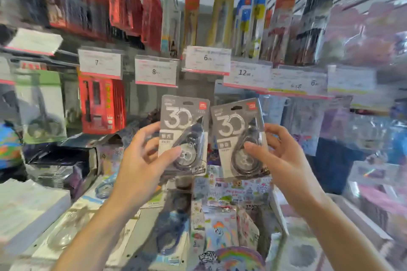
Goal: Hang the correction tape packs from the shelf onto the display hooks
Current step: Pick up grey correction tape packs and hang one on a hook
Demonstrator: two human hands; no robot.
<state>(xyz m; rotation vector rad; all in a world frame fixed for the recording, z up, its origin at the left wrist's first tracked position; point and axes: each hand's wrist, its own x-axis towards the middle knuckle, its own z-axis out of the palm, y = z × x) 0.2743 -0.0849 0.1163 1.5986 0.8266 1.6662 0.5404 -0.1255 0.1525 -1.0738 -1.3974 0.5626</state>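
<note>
Two grey correction tape packs marked "30" are held up side by side in front of the display. My left hand (145, 158) grips the left pack (184, 125) by its lower left edge, thumb on the blister. My right hand (279, 156) grips the right pack (239, 136), tilted slightly, thumb on its blister. Both packs show a hang hole at the top. More correction tape packs (171, 226) lie flat on the shelf below. The display hooks behind the price tags are hidden or too blurred to make out.
Price tags (155, 71) reading 7, 8, 6 and 12 line the rail above. Red packs (101, 105) hang at left, clear-wrapped goods (343, 130) at right. Cartoon sticker packs (224, 233) and a paper stack (28, 211) fill the shelf below.
</note>
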